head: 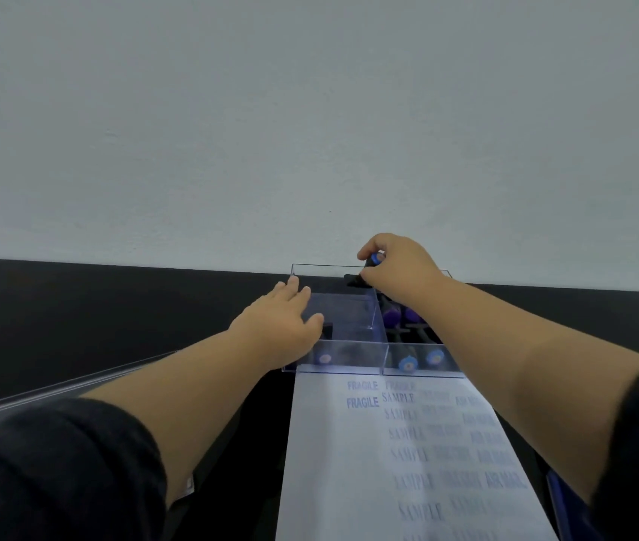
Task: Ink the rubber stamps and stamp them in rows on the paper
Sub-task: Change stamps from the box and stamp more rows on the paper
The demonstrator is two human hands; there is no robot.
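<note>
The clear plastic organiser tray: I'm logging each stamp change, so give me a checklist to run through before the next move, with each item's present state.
1. Right hand has a firm hold on the black rubber stamp with the blue-capped handle: ok, fingers curl round it above the tray's far side.
2. Left hand steadies the clear plastic organiser tray: ok, straight fingers rest on its left compartment.
3. White paper sheet has free space: ok, its left column is bare below two FRAGILE prints.
4. Stamp face inked: cannot tell, it is hidden.
5. Ink pad within reach: cannot tell, none is visible.
</note>
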